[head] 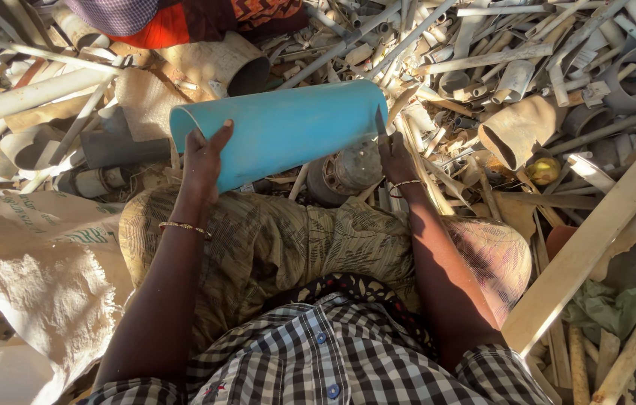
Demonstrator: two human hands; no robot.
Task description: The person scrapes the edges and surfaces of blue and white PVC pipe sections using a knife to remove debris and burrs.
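The blue pipe section lies crosswise above the person's lap, held at both ends. The left hand grips its left end, thumb spread across the surface. The right hand pinches its right edge. Scrap pipes surround it.

Floor buried: heap of pale plastic pipe offcuts w/ wood planks at right edge, woven sack left.

Wide light-blue plastic pipe section; lying crosswise, slightly tilted, above the lap
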